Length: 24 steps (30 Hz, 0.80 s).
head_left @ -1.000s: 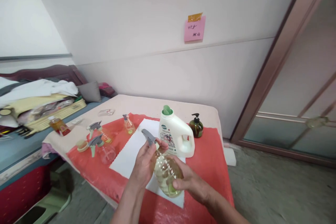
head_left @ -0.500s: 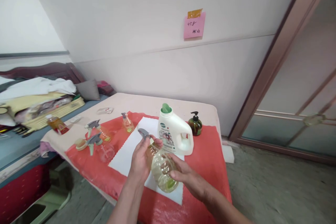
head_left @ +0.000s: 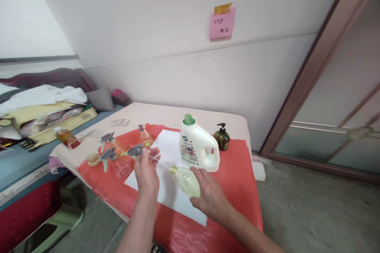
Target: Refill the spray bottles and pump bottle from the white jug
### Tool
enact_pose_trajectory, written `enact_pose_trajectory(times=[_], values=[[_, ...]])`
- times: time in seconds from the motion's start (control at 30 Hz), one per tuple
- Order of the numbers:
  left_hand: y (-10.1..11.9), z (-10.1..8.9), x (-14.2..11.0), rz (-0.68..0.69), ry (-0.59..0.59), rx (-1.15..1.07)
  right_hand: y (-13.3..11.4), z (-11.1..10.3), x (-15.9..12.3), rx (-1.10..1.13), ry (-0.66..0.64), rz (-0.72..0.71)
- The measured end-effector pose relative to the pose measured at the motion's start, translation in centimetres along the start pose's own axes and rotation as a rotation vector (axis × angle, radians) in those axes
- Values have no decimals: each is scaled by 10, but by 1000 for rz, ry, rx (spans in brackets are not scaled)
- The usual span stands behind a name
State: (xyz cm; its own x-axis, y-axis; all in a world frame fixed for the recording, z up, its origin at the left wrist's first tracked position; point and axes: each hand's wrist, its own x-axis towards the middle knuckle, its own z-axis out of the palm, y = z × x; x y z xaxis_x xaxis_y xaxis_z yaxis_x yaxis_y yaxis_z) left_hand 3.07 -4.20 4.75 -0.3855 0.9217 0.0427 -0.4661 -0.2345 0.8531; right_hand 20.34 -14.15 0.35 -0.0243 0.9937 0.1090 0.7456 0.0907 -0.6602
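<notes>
My right hand [head_left: 208, 193] grips a clear, yellowish ribbed bottle [head_left: 185, 180], tilted with its neck toward the left, above the white sheet [head_left: 169, 189]. My left hand [head_left: 146, 170] is closed on a grey spray trigger head [head_left: 135, 151] that is off the bottle. The head's thin white dip tube [head_left: 162, 163] still reaches to the bottle's neck. A white detergent jug [head_left: 197, 148] with a green cap stands just behind the bottle.
The table carries a red cloth [head_left: 237, 174]. Two clear spray bottles [head_left: 114, 158] with grey triggers, a small orange sprayer [head_left: 144, 136] and a round lid [head_left: 93, 160] lie left. A dark pump bottle [head_left: 221, 138] stands behind the jug. A cluttered bed [head_left: 38, 110] is at left.
My left hand pulled the trigger head out of the bottle and moved left with it. My right hand tilted and lowered the bottle toward the sheet.
</notes>
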Motion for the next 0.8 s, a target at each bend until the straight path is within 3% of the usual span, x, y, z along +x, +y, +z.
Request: enact_pose_trajectory(times=[0.1, 0.17, 0.23, 0.33, 0.4, 0.6, 0.7, 0.8], values=[[5, -21, 30, 18, 197, 2, 7, -2, 1, -108, -23, 42], [6, -36, 45, 48, 263, 62, 11, -4, 5, -161, -22, 93], [2, -48, 55, 45, 219, 264, 13, -6, 8, -184, -13, 131], [-15, -57, 63, -64, -5, 811, 17, -5, 10, -145, -2, 142], [-31, -60, 65, -120, -98, 1016, 18, -2, 9, -63, -8, 148], [-66, -65, 63, -137, -113, 1214, 18, 3, 8, 248, -53, 211], [-62, -65, 61, -137, -98, 1257, 15, -1, 10, 364, -85, 267], [-45, -52, 50, -79, -117, 1250, 15, -3, 12, 467, -68, 296]])
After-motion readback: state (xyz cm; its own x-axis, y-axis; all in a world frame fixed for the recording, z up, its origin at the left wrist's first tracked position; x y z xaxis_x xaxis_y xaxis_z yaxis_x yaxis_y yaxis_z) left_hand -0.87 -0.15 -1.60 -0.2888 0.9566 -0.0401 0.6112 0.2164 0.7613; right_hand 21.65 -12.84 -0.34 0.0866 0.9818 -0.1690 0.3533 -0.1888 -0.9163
